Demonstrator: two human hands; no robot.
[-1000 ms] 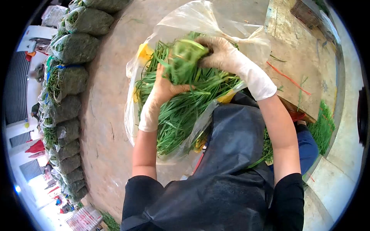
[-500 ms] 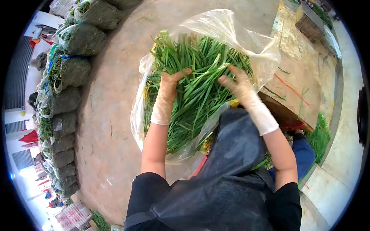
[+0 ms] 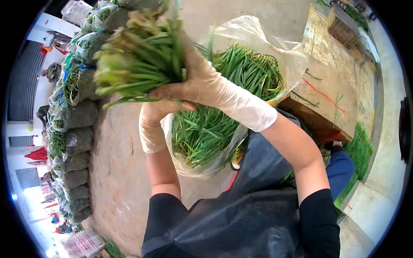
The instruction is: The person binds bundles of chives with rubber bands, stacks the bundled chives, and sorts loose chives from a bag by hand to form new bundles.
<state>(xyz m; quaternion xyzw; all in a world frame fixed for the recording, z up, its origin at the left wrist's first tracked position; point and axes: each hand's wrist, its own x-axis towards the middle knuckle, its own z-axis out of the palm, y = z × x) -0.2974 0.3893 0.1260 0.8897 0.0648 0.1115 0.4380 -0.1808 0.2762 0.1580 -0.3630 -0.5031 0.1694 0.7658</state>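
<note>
A thick bunch of green leafy stalks (image 3: 137, 58) is raised at the upper left, blurred by motion. My right hand (image 3: 191, 79), in a pale glove, is closed round its right end. Just below, my left hand (image 3: 157, 114), gloved too, curls under the bunch against the right hand; its fingers are partly hidden, so its hold is unclear. Beneath and to the right, an open clear plastic bag (image 3: 245, 32) holds more green stalks (image 3: 211, 137), many lying loosely across one another.
Stuffed bags of greens (image 3: 79, 139) line the left side. To the right is a wooden board (image 3: 331, 94) with a red string. Beyond its lower edge show a person's blue-clad leg (image 3: 340, 172) and loose greens (image 3: 359, 150). A wooden block (image 3: 343, 26) sits upper right.
Both hands have moved left from the bag. The right hand, open half a second ago, has closed round a bunch and lifted it out to the upper left.
</note>
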